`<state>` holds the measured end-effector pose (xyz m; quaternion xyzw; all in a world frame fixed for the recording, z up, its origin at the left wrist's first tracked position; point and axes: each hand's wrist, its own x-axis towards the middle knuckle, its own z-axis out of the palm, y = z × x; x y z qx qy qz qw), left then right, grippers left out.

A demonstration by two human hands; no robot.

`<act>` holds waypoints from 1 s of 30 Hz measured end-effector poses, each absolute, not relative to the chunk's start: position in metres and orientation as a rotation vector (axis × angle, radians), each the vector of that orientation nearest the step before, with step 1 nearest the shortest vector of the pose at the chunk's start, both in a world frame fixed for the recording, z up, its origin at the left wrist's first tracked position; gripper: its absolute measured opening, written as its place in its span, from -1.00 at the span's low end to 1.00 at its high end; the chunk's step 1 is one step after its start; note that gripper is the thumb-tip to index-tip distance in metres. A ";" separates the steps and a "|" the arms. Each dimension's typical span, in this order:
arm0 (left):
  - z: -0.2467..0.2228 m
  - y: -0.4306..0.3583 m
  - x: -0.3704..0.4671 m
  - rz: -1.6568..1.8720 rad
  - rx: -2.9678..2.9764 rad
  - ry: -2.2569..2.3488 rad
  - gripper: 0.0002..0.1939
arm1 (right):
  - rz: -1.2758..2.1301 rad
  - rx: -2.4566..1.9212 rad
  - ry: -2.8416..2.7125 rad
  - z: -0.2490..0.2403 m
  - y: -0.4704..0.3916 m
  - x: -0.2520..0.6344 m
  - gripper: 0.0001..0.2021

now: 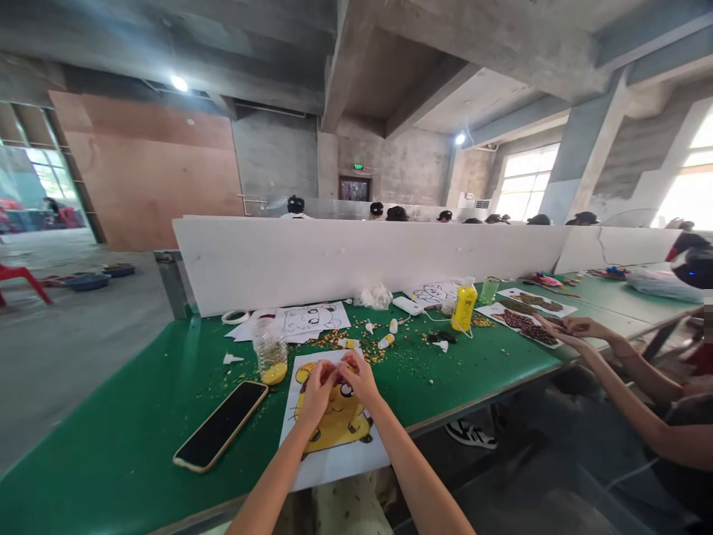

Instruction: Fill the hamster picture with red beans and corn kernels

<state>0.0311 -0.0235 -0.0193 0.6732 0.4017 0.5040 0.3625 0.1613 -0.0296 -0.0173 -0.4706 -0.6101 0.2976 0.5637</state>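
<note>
A sheet of white paper with a yellow cartoon animal picture (339,431) lies flat on the green table in front of me. Over its upper part are my left hand (318,388) and my right hand (359,379), fingertips bent together and almost meeting. Both hands are closed in a pinch; anything between the fingers is too small or hidden to make out. Just beyond the paper lie small glue bottles (386,341) with yellow labels. To the left stands a clear plastic jar (271,355) with yellow grains at its bottom.
A phone (221,425) lies at left on the green table (111,438). Loose kernels (328,339), outline drawings (315,318), a tape roll (235,316) and a yellow bottle (463,309) are farther back, before a white partition (334,256). Another person's hands (568,328) work at right.
</note>
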 end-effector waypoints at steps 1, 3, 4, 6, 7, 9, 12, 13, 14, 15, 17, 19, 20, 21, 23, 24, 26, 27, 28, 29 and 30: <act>-0.020 -0.023 0.029 1.298 1.717 1.007 -0.69 | 0.729 -1.099 -1.421 -0.017 -0.029 0.162 -0.77; -0.021 -0.021 0.025 1.296 1.688 0.960 -0.68 | 0.790 -1.087 -1.401 -0.017 -0.026 0.161 -0.74; -0.021 -0.020 0.024 1.297 1.680 0.949 -0.67 | 0.822 -1.081 -1.393 -0.017 -0.025 0.161 -0.73; -0.019 -0.020 0.021 1.295 1.672 0.941 -0.66 | 0.892 -1.070 -1.380 -0.018 -0.022 0.160 -0.72; -0.019 -0.020 0.021 1.292 1.672 0.937 -0.65 | 0.929 -1.065 -1.374 -0.019 -0.022 0.160 -0.73; -0.019 -0.020 0.020 1.276 1.681 0.927 -0.64 | 0.998 -1.060 -1.362 -0.022 -0.021 0.161 -0.75; -0.020 -0.021 0.021 1.233 1.714 0.904 -0.63 | 1.071 -1.062 -1.343 -0.027 -0.020 0.164 -0.77; -0.021 -0.021 0.021 1.217 1.726 0.899 -0.63 | 1.087 -1.064 -1.339 -0.028 -0.020 0.166 -0.76; -0.021 -0.022 0.020 1.203 1.737 0.893 -0.63 | 1.101 -1.065 -1.338 -0.029 -0.020 0.167 -0.76; -0.021 -0.023 0.020 1.189 1.750 0.885 -0.64 | 1.110 -1.065 -1.338 -0.031 -0.020 0.169 -0.75; -0.021 -0.025 0.019 1.161 1.775 0.873 -0.67 | 1.116 -1.066 -1.338 -0.032 -0.020 0.171 -0.73; -0.019 -0.026 0.019 1.139 1.793 0.873 -0.69 | 1.101 -1.070 -1.331 -0.033 -0.020 0.173 -0.72; -0.019 -0.027 0.019 1.132 1.798 0.879 -0.69 | 1.089 -1.072 -1.324 -0.034 -0.020 0.174 -0.72; -0.018 -0.028 0.019 1.127 1.800 0.886 -0.70 | 1.076 -1.077 -1.313 -0.034 -0.019 0.174 -0.72; -0.017 -0.029 0.019 1.124 1.803 0.900 -0.71 | 1.054 -1.085 -1.287 -0.036 -0.017 0.174 -0.72; -0.016 -0.029 0.020 1.123 1.804 0.905 -0.73 | 1.047 -1.090 -1.272 -0.036 -0.016 0.174 -0.72; -0.016 -0.028 0.020 1.119 1.806 0.907 -0.75 | 1.034 -1.096 -1.242 -0.038 -0.015 0.174 -0.72; -0.016 -0.027 0.020 1.112 1.806 0.902 -0.76 | 1.025 -1.098 -1.228 -0.038 -0.014 0.173 -0.73; -0.016 -0.026 0.020 1.103 1.803 0.894 -0.77 | 1.016 -1.098 -1.214 -0.038 -0.014 0.173 -0.73; -0.016 -0.026 0.020 1.092 1.797 0.884 -0.76 | 1.006 -1.098 -1.201 -0.038 -0.014 0.173 -0.72; -0.017 -0.025 0.020 1.083 1.787 0.875 -0.76 | 0.994 -1.096 -1.188 -0.038 -0.014 0.173 -0.70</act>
